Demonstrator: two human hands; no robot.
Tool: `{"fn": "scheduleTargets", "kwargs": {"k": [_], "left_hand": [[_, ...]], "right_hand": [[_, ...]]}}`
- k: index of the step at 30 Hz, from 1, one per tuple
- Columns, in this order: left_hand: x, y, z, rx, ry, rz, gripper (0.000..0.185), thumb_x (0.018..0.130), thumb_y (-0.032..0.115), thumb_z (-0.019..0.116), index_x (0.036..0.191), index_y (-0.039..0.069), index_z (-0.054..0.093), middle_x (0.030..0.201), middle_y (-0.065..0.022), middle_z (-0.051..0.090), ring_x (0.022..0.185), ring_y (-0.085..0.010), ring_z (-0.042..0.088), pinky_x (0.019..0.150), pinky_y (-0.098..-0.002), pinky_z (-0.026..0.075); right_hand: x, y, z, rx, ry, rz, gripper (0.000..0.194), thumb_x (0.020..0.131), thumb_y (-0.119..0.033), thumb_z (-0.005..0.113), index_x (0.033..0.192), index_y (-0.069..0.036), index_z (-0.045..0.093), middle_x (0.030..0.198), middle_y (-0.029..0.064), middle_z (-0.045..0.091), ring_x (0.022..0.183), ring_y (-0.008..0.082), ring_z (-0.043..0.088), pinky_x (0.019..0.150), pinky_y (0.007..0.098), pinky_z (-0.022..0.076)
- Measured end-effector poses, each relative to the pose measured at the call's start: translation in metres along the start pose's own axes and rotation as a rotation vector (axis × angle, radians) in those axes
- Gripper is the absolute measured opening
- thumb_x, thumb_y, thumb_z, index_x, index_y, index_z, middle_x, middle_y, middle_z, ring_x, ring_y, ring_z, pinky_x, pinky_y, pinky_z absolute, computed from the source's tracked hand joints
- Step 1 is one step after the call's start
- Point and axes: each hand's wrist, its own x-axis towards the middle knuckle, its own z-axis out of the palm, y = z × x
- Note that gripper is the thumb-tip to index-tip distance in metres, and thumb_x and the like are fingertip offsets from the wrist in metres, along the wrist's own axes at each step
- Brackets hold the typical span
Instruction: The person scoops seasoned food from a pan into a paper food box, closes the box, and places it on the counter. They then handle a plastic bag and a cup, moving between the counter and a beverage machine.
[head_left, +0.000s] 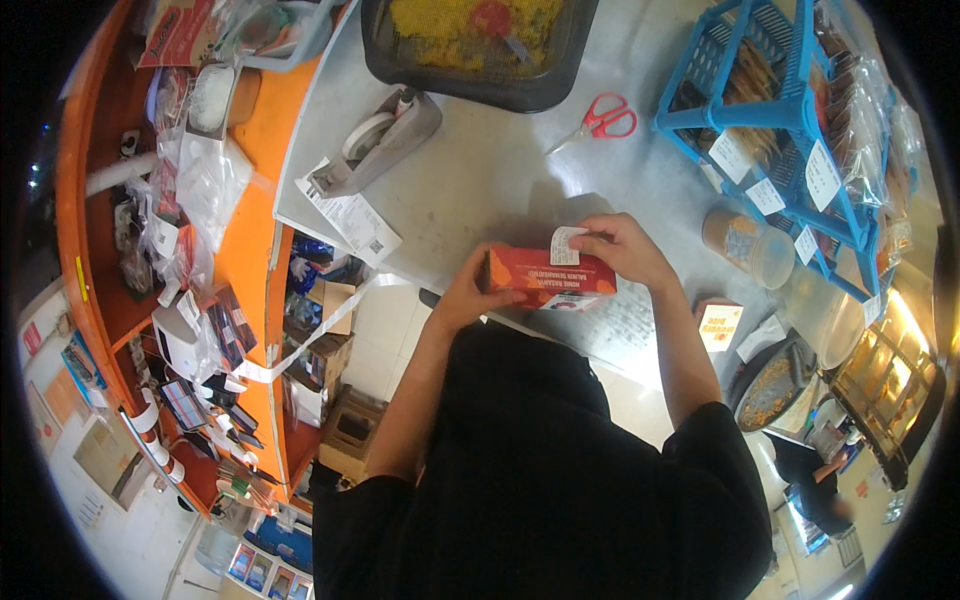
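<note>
A red cardboard box (592, 282) with orange patches and white printing is at the front edge of the metal table. My left hand (471, 292) grips its left end, with the thumb along the near side. Between the thumb and fingers of my right hand (621, 246) is a small white printed label (564, 247). The label lies against the upper face of the box and its far end sticks up past the box's edge. Whether it is stuck down there, I cannot tell.
Red-handled scissors (611, 116), a tape dispenser (386, 142) on a printed slip (358, 225), and a dark tray (480, 82) lie on the metal table (480, 165). Blue plastic racks (757, 116) and a lidded tub (746, 247) stand right. An orange counter (251, 300) borders the left. Another person (814, 480) is far right.
</note>
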Motion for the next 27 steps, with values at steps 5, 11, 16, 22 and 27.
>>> {"fn": "scheduleTargets", "kwargs": {"k": [5,11,16,22,27], "left_hand": [[0.0,0.001,0.001,-0.059,-0.01,0.016,0.069,0.077,0.0,0.087,0.134,0.003,0.048,0.125,-0.0066,0.059,0.122,-0.0163,0.055,0.107,-0.0328,0.043],[-0.006,-0.005,0.0,-0.005,-0.003,0.068,0.067,0.076,0.0,0.087,0.132,0.003,0.05,0.125,-0.0065,0.059,0.121,-0.0157,0.055,0.107,-0.0329,0.043],[-0.004,-0.035,-0.012,0.046,-0.026,0.148,0.07,0.075,0.013,0.091,0.133,0.004,0.052,0.127,-0.0083,0.061,0.119,-0.02,0.059,0.105,-0.0369,0.047],[0.008,-0.046,-0.013,0.192,-0.022,0.224,0.082,0.072,0.035,0.092,0.137,0.004,0.053,0.132,-0.0135,0.059,0.125,-0.025,0.055,0.108,-0.0385,0.043],[-0.007,-0.025,-0.014,0.349,0.146,0.595,0.091,0.082,0.038,0.083,0.152,0.003,0.036,0.153,-0.0208,0.036,0.143,-0.0339,0.036,0.12,-0.0437,0.028]], "right_hand": [[0.0,0.001,0.011,0.016,0.013,0.027,0.024,0.095,-0.016,0.07,0.109,0.002,0.073,0.095,0.0074,0.074,0.088,0.0127,0.065,0.084,0.0294,0.0526],[-0.004,-0.001,0.019,-0.135,0.043,-0.059,0.03,0.092,-0.018,0.073,0.115,0.001,0.071,0.106,0.0114,0.073,0.091,0.0167,0.068,0.085,0.0309,0.0536],[-0.008,-0.009,0.034,-0.451,0.372,-0.188,0.045,0.083,-0.015,0.077,0.126,-0.007,0.066,0.124,0.0156,0.063,0.109,0.0305,0.063,0.096,0.0383,0.0501],[-0.027,-0.016,0.061,-0.501,-0.062,-0.204,0.078,0.077,-0.012,0.084,0.145,0.0,0.049,0.138,0.0169,0.059,0.129,0.0301,0.056,0.106,0.0409,0.0469],[-0.007,-0.008,0.041,-0.36,-0.195,-0.022,0.064,0.08,-0.011,0.08,0.137,0.001,0.054,0.128,0.015,0.063,0.116,0.0217,0.06,0.099,0.0372,0.0494]]}}
